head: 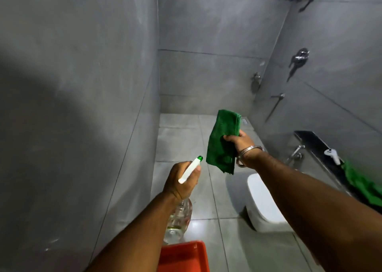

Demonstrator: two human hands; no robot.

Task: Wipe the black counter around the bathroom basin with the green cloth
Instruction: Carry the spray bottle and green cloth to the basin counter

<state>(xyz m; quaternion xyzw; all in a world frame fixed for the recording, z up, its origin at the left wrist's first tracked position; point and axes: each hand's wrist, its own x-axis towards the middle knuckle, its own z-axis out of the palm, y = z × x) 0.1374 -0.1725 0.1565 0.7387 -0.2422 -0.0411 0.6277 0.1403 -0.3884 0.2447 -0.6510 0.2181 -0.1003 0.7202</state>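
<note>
My right hand (239,142) grips a folded green cloth (222,139) and holds it upright in the air over the tiled floor. My left hand (182,182) is closed around the neck of a clear spray bottle (178,220); its white nozzle with a green tip (191,168) points up and right toward the cloth. The nozzle tip and the cloth are a short gap apart. A black ledge (310,141) runs along the right wall. No basin is in view.
A white toilet (262,207) stands under my right forearm. A second green cloth (359,183) and a white object (331,155) lie on the black ledge. An orange-red tub (182,257) is at the bottom edge. Taps and a shower fitting (299,58) stick out of the right wall.
</note>
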